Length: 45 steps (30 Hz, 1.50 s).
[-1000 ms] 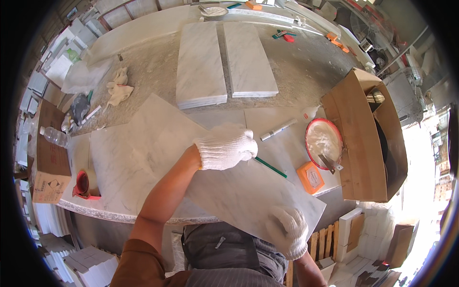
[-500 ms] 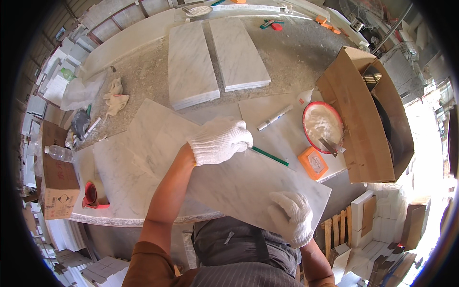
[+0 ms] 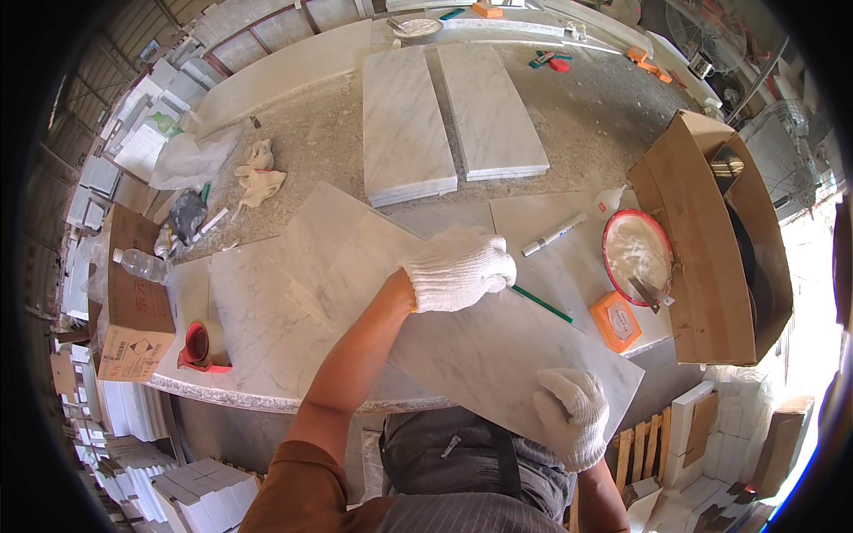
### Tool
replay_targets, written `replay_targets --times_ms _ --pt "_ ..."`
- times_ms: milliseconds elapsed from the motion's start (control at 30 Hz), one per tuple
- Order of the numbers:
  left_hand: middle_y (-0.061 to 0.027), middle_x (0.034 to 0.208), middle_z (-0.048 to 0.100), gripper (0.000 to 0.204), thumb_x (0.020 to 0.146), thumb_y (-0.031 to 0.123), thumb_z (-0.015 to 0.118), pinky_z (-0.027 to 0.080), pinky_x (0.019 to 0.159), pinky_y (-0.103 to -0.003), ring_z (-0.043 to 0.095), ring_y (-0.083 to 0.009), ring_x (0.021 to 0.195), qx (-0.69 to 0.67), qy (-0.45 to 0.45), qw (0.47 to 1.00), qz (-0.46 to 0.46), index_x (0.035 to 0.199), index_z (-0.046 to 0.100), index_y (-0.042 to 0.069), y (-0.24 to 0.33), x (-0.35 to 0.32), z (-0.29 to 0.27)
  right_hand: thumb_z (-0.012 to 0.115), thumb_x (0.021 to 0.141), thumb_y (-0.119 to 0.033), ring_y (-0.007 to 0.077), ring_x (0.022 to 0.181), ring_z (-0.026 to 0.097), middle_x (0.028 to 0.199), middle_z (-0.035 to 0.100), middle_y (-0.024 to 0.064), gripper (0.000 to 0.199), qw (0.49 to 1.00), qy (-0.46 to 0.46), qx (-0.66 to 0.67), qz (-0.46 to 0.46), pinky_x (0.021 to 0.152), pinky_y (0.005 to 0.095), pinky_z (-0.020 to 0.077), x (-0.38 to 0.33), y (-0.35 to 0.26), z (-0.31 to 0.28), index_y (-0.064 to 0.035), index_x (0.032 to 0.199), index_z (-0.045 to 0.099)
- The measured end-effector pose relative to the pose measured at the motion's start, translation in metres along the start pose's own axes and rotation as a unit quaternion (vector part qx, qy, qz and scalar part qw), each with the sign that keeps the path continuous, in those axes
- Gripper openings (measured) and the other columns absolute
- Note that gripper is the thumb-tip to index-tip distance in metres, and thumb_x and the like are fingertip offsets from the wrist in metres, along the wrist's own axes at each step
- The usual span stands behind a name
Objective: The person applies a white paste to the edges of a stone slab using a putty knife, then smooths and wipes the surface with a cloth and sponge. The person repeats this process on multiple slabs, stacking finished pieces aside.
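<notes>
A grey-veined white marble slab (image 3: 511, 355) lies slantwise across the bench, its near right part jutting past the front edge. My left hand (image 3: 458, 271), in a white knit glove, is closed at the slab's far edge; what its fingers hold is hidden. A thin green strip (image 3: 544, 305) runs from beside those fingers along that edge. My right hand (image 3: 573, 417), gloved alike, grips the slab's near edge close to its right corner. Under and beside this slab lie other marble slabs (image 3: 258, 293). A silver marker pen (image 3: 553, 235) rests beyond my left hand.
Two stacks of marble pieces (image 3: 409, 124) stand further back. On the right are a red-rimmed bowl of white paste (image 3: 635, 244) with a scraper, an orange block (image 3: 616, 322) and an open cardboard box (image 3: 702, 258). A tape dispenser (image 3: 203, 345) and a carton (image 3: 133, 293) stand left.
The whole view has shifted, so the bench and both hands appear further right. Both hands keep nearly the same places on the slab.
</notes>
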<state>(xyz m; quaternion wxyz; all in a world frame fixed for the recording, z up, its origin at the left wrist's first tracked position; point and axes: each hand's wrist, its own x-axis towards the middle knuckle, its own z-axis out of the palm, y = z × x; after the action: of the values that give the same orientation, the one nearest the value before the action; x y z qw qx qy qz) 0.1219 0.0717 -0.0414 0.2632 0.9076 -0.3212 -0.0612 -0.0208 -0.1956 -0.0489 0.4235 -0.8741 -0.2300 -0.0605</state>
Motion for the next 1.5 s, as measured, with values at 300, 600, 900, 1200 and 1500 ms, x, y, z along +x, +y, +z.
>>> replay_targets --times_ms 300,600,900,1200,1500 --pt "-0.0088 0.097 0.068 0.014 0.093 0.016 0.061 0.052 0.081 -0.045 0.067 -0.0325 0.093 -0.013 -0.008 1.0 -0.011 0.093 0.075 0.014 0.0 0.001 0.001 0.074 0.078 -0.002 0.0329 0.091 0.068 0.104 0.072 0.0138 0.031 1.0 -0.01 0.007 0.015 0.082 0.0413 0.0528 0.001 -0.002 -0.002 -0.0045 0.109 0.071" --pt "-0.0083 0.094 0.067 0.012 0.09 0.015 0.062 0.052 0.082 -0.045 0.066 -0.0319 0.091 -0.011 0.006 1.0 -0.003 0.091 0.074 0.015 -0.001 0.0 0.003 0.079 0.077 -0.007 0.0332 0.09 0.068 0.102 0.072 0.0102 0.032 1.0 -0.004 -0.014 0.001 0.079 0.0429 0.0523 0.001 0.002 0.001 -0.0083 0.109 0.073" --pt "-0.0048 0.095 0.066 0.007 0.087 0.017 0.067 0.052 0.076 -0.043 0.066 -0.0307 0.089 0.04 0.034 0.997 0.049 0.091 0.073 0.017 -0.008 0.0 0.009 0.079 0.077 -0.007 0.0334 0.089 0.067 0.101 0.072 0.0106 0.032 1.0 0.004 -0.008 0.001 0.079 0.0433 0.052 -0.001 0.003 0.002 -0.0079 0.108 0.073" --pt "-0.0076 0.093 0.068 0.01 0.087 0.012 0.066 0.054 0.079 -0.044 0.067 -0.031 0.091 0.031 0.014 0.999 0.026 0.091 0.075 0.015 -0.003 -0.001 0.004 0.074 0.077 0.0 0.0329 0.091 0.068 0.102 0.073 0.0133 0.031 1.0 0.002 -0.008 0.007 0.082 0.0408 0.0535 0.0 -0.001 0.002 -0.0051 0.107 0.071" --pt "-0.0079 0.094 0.066 0.007 0.09 0.016 0.068 0.051 0.077 -0.043 0.064 -0.0325 0.088 -0.025 0.015 0.999 0.023 0.092 0.073 0.013 -0.006 -0.001 0.006 0.076 0.077 -0.004 0.0344 0.091 0.068 0.102 0.072 0.0129 0.032 1.0 -0.012 -0.018 0.009 0.081 0.0422 0.0531 -0.001 0.003 -0.001 -0.0065 0.108 0.072"
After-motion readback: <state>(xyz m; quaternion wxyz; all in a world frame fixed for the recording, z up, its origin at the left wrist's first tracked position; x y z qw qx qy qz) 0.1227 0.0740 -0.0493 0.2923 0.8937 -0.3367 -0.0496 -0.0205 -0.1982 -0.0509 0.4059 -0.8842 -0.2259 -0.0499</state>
